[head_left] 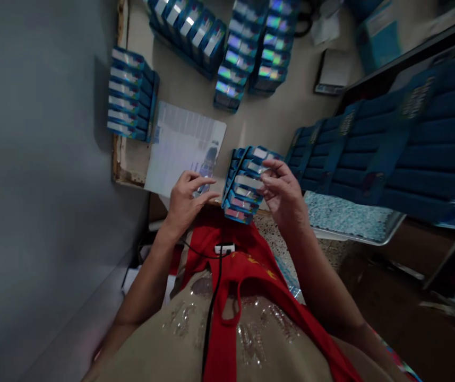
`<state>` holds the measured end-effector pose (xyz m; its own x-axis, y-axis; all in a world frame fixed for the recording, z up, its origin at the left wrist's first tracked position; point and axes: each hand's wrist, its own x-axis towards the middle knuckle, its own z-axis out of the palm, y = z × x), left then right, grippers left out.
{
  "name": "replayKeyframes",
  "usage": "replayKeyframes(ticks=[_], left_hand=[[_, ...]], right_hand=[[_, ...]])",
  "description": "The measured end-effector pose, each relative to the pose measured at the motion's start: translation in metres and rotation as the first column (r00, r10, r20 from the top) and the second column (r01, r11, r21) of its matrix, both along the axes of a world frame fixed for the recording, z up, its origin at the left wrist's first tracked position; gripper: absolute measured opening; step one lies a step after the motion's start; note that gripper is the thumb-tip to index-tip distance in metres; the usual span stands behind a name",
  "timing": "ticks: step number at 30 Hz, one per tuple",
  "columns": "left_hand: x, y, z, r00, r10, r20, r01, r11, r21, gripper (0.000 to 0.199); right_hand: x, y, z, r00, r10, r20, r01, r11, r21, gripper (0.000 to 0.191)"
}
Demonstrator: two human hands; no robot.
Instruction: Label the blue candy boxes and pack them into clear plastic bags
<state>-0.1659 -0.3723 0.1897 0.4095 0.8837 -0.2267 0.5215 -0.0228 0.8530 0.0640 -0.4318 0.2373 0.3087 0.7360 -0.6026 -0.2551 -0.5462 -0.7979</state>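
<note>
A stack of small blue boxes [243, 185] with pale end labels stands between my hands at the near table edge. A dark band runs slantwise across its left side. My left hand [187, 204] is left of the stack, thumb and forefinger apart with nothing between them. It hovers over the near edge of a printed sheet [183, 140]. At the stack's right side is my right hand [285, 193], its fingers bent and slightly apart. Its fingertips overlap the upper boxes' edge; I cannot tell whether they press on them.
Similar box rows stand at the left edge [127, 95], the back [189, 32] and back middle [237, 63]. Long blue packs [370, 138] crowd the right, above a metal tray [388, 228] of pale blue pieces. A grey wall [44, 159] borders the left.
</note>
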Motion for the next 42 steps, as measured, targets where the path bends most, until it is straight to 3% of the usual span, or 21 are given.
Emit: replayKeyframes(ticks=[5,11,14,17,19,21,23,25,27,29,32,34,36,38,42], left_hand=[[-0.009,0.013,0.002,0.995,0.097,0.006,-0.096,0.993,-0.064,0.022],[0.012,0.064,0.004,0.986,0.153,0.063,-0.152,0.988,-0.015,0.021],[0.025,0.084,0.002,0.989,0.131,0.072,-0.132,0.991,0.011,0.021],[0.029,0.087,-0.008,0.994,0.081,0.069,-0.079,0.997,-0.020,0.023],[0.026,0.083,-0.016,0.999,0.046,0.016,-0.046,0.999,-0.019,0.022],[0.021,0.078,-0.025,0.998,0.029,-0.064,-0.028,1.000,0.012,0.020],[0.016,0.077,-0.032,0.993,0.031,-0.116,-0.027,0.999,0.037,0.019],[0.016,0.082,-0.034,0.992,0.046,-0.118,-0.041,0.998,0.050,0.019],[0.024,0.090,-0.027,0.995,0.070,-0.077,-0.065,0.996,0.065,0.019],[0.041,0.100,-0.008,0.996,0.086,-0.013,-0.084,0.991,0.101,0.019],[0.084,0.110,0.033,0.991,0.045,0.125,-0.065,0.985,0.161,0.018],[0.119,0.112,0.059,0.972,-0.046,0.231,0.008,0.986,0.164,0.018],[0.154,0.110,0.077,0.928,-0.167,0.333,0.125,0.982,0.143,0.022],[0.186,0.107,0.085,0.874,-0.245,0.419,0.224,0.969,0.101,0.028],[0.233,0.108,0.086,0.790,-0.188,0.583,0.311,0.943,-0.118,0.042]], right_hand=[[0.011,-0.003,0.010,0.997,-0.058,0.059,0.056,0.998,0.042,0.041],[0.018,0.045,0.022,0.984,-0.096,0.150,0.061,0.972,0.226,0.038],[0.036,0.054,0.027,0.961,-0.106,0.254,0.037,0.964,0.263,0.035],[0.058,0.035,0.025,0.844,-0.029,0.535,-0.045,0.991,0.124,0.023],[0.067,0.015,0.021,0.690,0.098,0.717,-0.083,0.995,-0.055,0.016],[0.071,-0.003,0.018,0.586,0.266,0.765,-0.103,0.962,-0.255,0.012],[0.070,-0.017,0.020,0.632,0.400,0.664,-0.175,0.908,-0.381,0.011],[0.069,-0.027,0.033,0.775,0.430,0.463,-0.298,0.895,-0.333,0.019],[0.070,-0.034,0.058,0.895,0.364,0.257,-0.340,0.931,-0.136,0.033],[0.074,-0.039,0.093,0.956,0.252,0.150,-0.260,0.965,0.037,0.040],[0.093,-0.039,0.143,0.976,0.060,0.209,-0.099,0.979,0.180,0.032],[0.114,-0.030,0.165,0.951,-0.062,0.304,-0.022,0.964,0.263,0.028],[0.138,-0.013,0.175,0.914,-0.122,0.386,-0.012,0.945,0.328,0.025],[0.160,0.008,0.176,0.896,-0.102,0.433,-0.065,0.933,0.354,0.025],[0.194,0.048,0.169,0.895,-0.003,0.445,-0.163,0.929,0.333,0.028]])
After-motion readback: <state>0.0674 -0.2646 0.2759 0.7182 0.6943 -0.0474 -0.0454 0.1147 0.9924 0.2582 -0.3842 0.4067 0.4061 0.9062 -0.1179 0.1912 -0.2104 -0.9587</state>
